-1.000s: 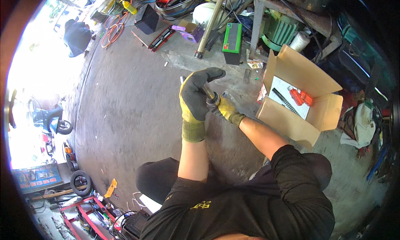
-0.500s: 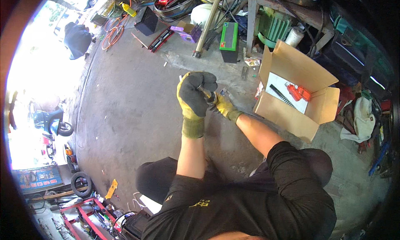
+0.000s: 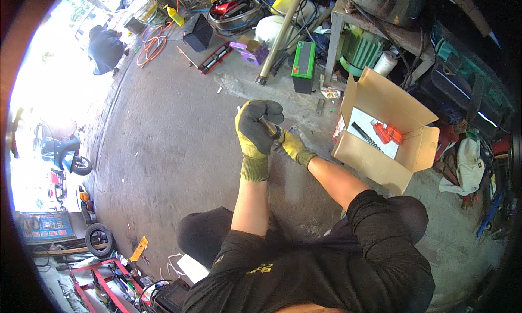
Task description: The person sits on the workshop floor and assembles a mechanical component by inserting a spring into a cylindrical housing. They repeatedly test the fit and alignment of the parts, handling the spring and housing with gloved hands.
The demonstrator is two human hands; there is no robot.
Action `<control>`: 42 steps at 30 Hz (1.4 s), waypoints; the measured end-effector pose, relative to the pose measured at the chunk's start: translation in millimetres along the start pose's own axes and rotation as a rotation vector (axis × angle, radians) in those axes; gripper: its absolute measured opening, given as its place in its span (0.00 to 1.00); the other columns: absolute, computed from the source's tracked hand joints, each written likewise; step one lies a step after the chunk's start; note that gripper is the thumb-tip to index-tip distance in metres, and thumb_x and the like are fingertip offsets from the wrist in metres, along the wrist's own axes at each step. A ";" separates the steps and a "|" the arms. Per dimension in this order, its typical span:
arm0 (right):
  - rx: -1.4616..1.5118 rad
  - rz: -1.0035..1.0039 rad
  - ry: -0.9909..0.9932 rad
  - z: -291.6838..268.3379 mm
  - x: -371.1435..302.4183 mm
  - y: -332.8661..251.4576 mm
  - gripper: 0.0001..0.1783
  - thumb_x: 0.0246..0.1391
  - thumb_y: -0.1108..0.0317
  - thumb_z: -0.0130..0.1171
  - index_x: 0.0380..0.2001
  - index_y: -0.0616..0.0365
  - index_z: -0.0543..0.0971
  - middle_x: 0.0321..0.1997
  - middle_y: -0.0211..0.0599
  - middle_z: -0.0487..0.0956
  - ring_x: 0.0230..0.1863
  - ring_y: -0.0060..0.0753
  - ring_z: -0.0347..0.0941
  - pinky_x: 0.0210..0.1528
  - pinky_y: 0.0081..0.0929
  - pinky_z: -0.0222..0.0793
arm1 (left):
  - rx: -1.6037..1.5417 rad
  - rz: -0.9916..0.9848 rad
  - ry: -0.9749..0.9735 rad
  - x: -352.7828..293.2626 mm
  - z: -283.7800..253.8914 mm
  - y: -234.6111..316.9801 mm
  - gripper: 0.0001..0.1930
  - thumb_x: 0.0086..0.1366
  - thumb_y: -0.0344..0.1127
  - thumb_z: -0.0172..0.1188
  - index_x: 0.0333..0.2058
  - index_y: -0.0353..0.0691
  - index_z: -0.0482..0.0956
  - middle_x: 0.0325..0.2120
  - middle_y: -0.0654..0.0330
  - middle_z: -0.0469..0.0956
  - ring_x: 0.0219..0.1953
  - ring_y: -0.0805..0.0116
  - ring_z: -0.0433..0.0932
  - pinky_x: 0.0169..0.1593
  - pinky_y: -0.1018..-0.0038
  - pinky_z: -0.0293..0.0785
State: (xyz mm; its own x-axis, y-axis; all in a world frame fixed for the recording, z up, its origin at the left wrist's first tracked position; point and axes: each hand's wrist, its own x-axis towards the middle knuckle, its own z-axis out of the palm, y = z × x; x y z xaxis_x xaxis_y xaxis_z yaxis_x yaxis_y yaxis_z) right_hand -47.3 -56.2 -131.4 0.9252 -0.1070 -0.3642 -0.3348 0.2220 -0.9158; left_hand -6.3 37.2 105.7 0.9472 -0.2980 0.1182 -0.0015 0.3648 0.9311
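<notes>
My left hand [image 3: 256,131], in a yellow glove with a dark grey palm, is closed round a slim metal rod [image 3: 268,124]. A pale tip [image 3: 238,110] sticks out on the far left side of that glove; whether it belongs to the rod cannot be made out. Close beside it, my gloved right hand [image 3: 294,146] is closed on the rod's near end, where a darker end piece shows. Both hands are held above the floor in front of my knees. The gloves hide most of the rod.
At right stands an open cardboard box [image 3: 375,163] with a black coil spring [image 3: 366,136] and red parts [image 3: 387,132] on white paper. Further off are a green-topped battery [image 3: 303,66], a long pole [image 3: 280,38] and a green motor [image 3: 361,51]. A tyre [image 3: 100,240] lies at lower left; a person [image 3: 104,49] crouches far left.
The view has tilted slightly, so the far objects sit lower in it. Both hands keep their hold on the rod, with the right fingers shifted a little at its near end.
</notes>
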 end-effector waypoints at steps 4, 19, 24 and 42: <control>0.085 -0.135 -0.053 -3.9 1.9 11.7 0.09 0.70 0.64 0.63 0.51 0.45 0.81 0.40 0.24 0.84 0.33 0.20 0.78 0.29 0.23 0.71 | -0.192 -0.145 -0.029 -14.3 4.1 0.2 0.13 0.70 0.32 0.51 0.33 0.29 0.82 0.31 0.51 0.85 0.30 0.64 0.82 0.37 0.69 0.80; -0.206 -0.194 -0.018 -11.9 32.9 16.3 0.16 0.73 0.57 0.60 0.54 0.55 0.81 0.49 0.33 0.86 0.49 0.32 0.78 0.51 0.35 0.72 | 0.001 0.113 -0.078 26.1 0.1 -13.0 0.13 0.73 0.36 0.53 0.40 0.30 0.80 0.37 0.48 0.86 0.35 0.60 0.85 0.44 0.63 0.82; 0.117 -0.096 -0.159 -12.7 29.1 3.6 0.18 0.71 0.73 0.57 0.61 0.55 0.77 0.58 0.30 0.83 0.58 0.29 0.76 0.64 0.30 0.69 | 0.009 0.144 -0.114 23.4 -8.1 -11.5 0.12 0.74 0.35 0.55 0.42 0.31 0.80 0.38 0.48 0.86 0.36 0.60 0.85 0.45 0.64 0.83; -0.687 -0.460 -0.115 -33.4 -29.5 -99.7 0.23 0.66 0.68 0.55 0.62 0.63 0.74 0.61 0.56 0.81 0.63 0.53 0.78 0.61 0.43 0.74 | 0.028 -0.330 -0.218 16.8 -5.6 -36.3 0.10 0.66 0.35 0.76 0.40 0.37 0.86 0.32 0.62 0.86 0.33 0.74 0.83 0.39 0.74 0.78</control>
State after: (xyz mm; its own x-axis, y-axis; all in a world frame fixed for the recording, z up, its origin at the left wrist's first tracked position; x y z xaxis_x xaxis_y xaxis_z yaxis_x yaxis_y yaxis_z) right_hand -47.2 -107.5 -35.0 0.9963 0.0649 0.0571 0.0808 -0.4641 -0.8821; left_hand 11.4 23.9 72.0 0.8078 -0.5769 -0.1209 0.2800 0.1950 0.9400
